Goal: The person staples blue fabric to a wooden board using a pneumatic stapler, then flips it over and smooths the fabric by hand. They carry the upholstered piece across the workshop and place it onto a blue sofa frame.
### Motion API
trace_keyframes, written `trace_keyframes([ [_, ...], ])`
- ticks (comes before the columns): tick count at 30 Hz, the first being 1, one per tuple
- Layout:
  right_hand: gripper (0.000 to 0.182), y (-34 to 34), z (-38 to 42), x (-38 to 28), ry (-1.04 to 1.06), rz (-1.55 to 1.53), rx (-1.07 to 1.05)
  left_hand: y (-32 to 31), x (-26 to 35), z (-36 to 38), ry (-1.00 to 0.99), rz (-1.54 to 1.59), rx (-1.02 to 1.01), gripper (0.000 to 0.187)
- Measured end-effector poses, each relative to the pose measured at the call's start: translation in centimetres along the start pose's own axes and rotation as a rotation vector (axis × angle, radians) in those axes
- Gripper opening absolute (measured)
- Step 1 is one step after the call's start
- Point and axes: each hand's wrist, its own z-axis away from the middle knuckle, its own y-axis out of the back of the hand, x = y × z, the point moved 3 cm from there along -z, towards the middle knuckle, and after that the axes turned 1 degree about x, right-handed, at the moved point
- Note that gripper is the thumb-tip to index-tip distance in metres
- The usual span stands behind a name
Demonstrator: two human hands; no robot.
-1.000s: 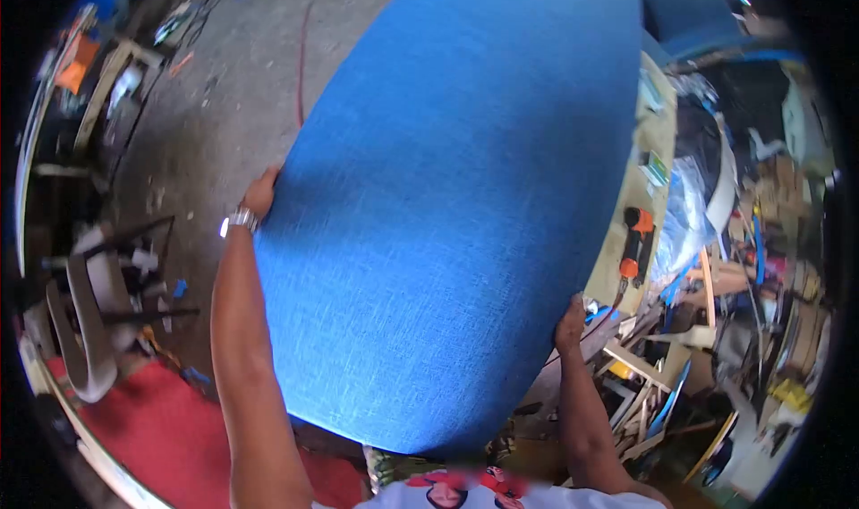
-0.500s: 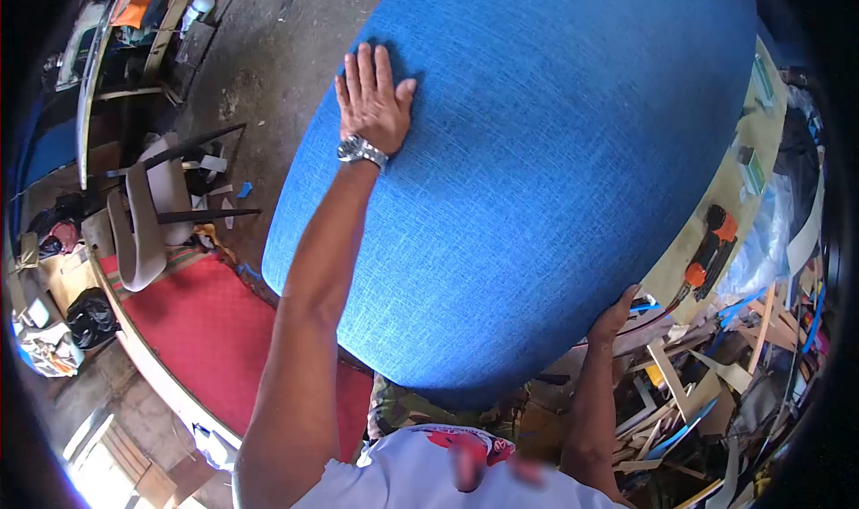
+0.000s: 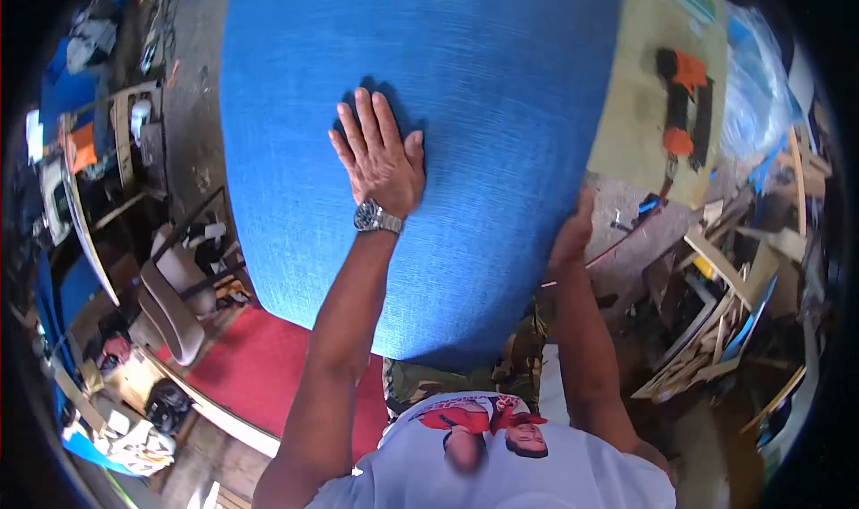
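A large padded panel covered in blue woven fabric (image 3: 483, 89) stretches away from my lap, its near end close to my camouflage trousers. My left hand (image 3: 380, 156), with a metal watch on the wrist, lies flat on the fabric with its fingers spread. At the panel's right edge, my right hand (image 3: 573, 232) grips the side. Its thumb shows along the edge, while the other fingers are hidden by the panel.
On the right, an orange-and-black tool (image 3: 684, 106) lies on a pale board (image 3: 640, 97) beside clear plastic sheeting (image 3: 756, 84). Wood offcuts (image 3: 716, 330) are piled below. To the left are a red padded surface (image 3: 259, 375) and a curved beige piece (image 3: 170, 317).
The view has swung, so the blue panel now stands straighter and further left in it. My left hand is further from the panel's left edge, still flat; my right hand keeps the right edge.
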Motion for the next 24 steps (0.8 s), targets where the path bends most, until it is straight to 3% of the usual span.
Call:
trace_keyframes([
  [6,0.061,0.6,-0.7,-0.2,0.087,-0.076,-0.006,-0.8,11.8,3.0,-0.149,0.036,-0.158,0.072],
  [11,0.056,1.9,-1.3,0.9,0.181,-0.074,-0.021,-0.6,14.6,4.1,-0.208,0.003,-0.164,0.075],
  [14,0.054,2.9,-0.9,0.8,0.295,0.175,0.053,-1.0,20.4,8.4,-0.463,0.063,-0.341,0.073],
  [15,0.052,3.0,-1.3,1.6,0.168,-0.176,0.134,-1.5,21.3,8.9,-0.402,0.122,-0.324,0.071],
  [16,0.052,3.8,-1.8,2.6,0.048,-0.220,0.154,-1.7,21.8,9.4,-0.406,0.150,-0.333,0.071],
  [18,0.055,4.3,-1.2,2.8,0.039,-0.355,0.061,-0.9,21.3,9.3,-0.413,0.168,-0.324,0.071],
  [19,0.054,4.5,-0.7,2.5,0.017,-0.227,0.046,0.2,21.5,9.4,-0.485,0.161,-0.291,0.066],
  [21,0.052,6.8,-1.1,5.3,0.046,-0.094,0.044,2.4,20.2,9.6,-0.603,0.463,-0.369,0.061],
  [22,0.050,7.2,0.1,4.2,-0.048,-0.094,0.055,3.0,18.7,8.6,-0.636,0.492,-0.244,0.057],
  [23,0.051,8.7,0.8,3.9,-0.021,0.100,0.040,3.3,16.3,7.5,-0.653,0.535,-0.136,0.054],
  [24,0.053,10.2,1.6,4.7,-0.035,0.090,0.020,2.9,13.1,5.3,-0.559,0.489,-0.055,0.050],
])
